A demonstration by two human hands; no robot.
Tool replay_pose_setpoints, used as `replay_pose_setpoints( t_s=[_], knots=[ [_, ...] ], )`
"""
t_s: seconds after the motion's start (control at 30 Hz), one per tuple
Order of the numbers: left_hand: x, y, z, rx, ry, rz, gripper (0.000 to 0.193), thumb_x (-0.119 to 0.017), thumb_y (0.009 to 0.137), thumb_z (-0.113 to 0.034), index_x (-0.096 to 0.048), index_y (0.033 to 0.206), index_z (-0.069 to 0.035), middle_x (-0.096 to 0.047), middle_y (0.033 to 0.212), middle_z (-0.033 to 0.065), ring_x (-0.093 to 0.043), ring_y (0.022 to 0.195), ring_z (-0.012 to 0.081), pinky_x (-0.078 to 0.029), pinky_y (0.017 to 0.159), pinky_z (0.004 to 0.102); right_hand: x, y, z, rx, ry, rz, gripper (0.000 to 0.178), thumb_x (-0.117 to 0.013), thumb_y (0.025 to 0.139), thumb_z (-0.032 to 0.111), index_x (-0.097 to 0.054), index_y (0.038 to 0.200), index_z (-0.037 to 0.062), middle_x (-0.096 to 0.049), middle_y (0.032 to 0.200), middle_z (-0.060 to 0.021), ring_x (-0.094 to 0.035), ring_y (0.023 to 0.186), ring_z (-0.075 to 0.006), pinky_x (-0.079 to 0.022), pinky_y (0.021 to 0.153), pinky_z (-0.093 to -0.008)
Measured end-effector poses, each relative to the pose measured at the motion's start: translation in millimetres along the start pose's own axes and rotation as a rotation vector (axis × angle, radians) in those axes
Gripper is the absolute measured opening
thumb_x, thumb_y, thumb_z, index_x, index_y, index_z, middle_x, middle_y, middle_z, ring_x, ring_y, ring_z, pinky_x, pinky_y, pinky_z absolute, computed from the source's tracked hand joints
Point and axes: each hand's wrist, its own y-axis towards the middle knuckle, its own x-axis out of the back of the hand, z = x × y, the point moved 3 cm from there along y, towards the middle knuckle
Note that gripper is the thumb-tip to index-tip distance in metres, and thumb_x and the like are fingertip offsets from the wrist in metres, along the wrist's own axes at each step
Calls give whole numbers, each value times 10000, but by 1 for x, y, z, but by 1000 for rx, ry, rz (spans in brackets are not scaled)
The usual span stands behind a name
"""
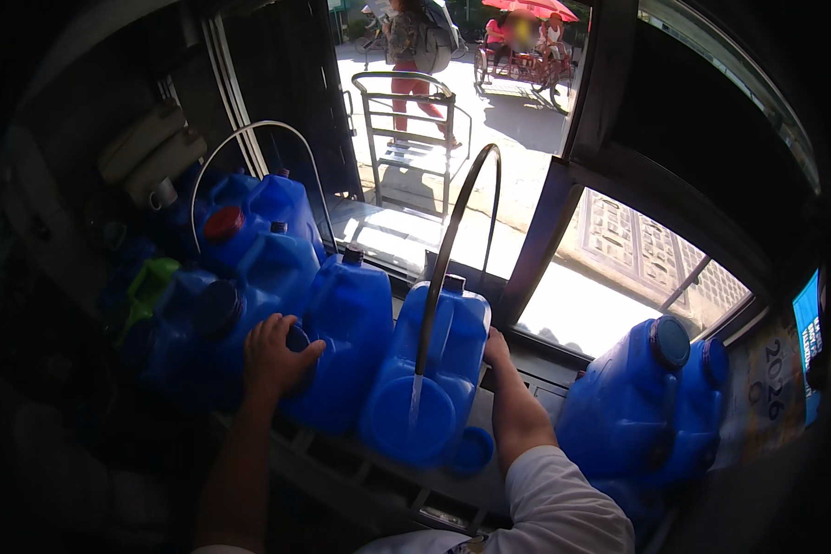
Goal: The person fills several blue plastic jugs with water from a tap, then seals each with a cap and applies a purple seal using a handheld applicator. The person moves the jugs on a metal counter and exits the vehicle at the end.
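Note:
Water runs from a curved filling hose (446, 245) into the wide mouth of a blue water jug (466, 319) in front of me. My right hand (497, 349) rests against that jug's right side, its fingers mostly hidden. To the left, my left hand (277, 358) curls around the round blue cap (297, 339) at the front of a neighbouring blue jug (351, 300). A loose blue cap (473, 450) lies by the filling jug's base, on the right.
More blue jugs crowd the left, one with a red cap (223, 223), beside a green container (148, 288). Another thin hose (272, 124) arches over them. Several blue jugs (619, 397) stand at right. Outside the doorway are a metal hand cart (404, 88) and a walking person (410, 55).

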Motion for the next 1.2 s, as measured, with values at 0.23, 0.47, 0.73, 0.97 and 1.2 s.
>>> replay_pose_setpoints(
  t_s=[0.23,0.47,0.73,0.97,1.2],
  knots=[
    [1,1,3,1,11,-3,750,-692,761,-600,-594,1290,-77,-540,1389,149,-459,1336,325,-306,1145,465,14,-18,10,-92,-59,-16,628,-613,872,345,-488,1447,125,-470,1487,-162,-455,1373,-322,-385,1129,-421],
    [-2,2,4,4,25,-2,754,-703,753,-600,-600,1280,-71,-545,1381,148,-466,1331,320,-314,1142,454,17,-23,2,-110,-47,-24,637,-606,873,290,-449,1472,139,-469,1483,-165,-457,1367,-341,-388,1126,-435],
    [-1,2,1,-11,9,12,761,-709,744,-591,-600,1284,-66,-535,1398,171,-464,1336,343,-325,1139,458,12,-15,-12,-108,-65,-4,655,-611,873,298,-429,1485,151,-467,1479,-179,-455,1367,-350,-384,1126,-444],
    [0,-1,-2,25,6,-8,759,-697,759,-588,-594,1292,-58,-519,1408,197,-453,1344,360,-326,1138,472,9,-16,-15,-81,-35,7,682,-624,869,305,-404,1498,160,-464,1475,-199,-456,1365,-357,-383,1128,-452],
    [-11,8,9,4,21,41,787,-664,783,-662,-575,1335,-108,-491,1450,182,-406,1389,354,-271,1163,503,9,-7,-21,-127,-67,48,693,-628,886,293,-376,1516,149,-467,1478,-203,-455,1369,-355,-380,1133,-451]
  ],
)
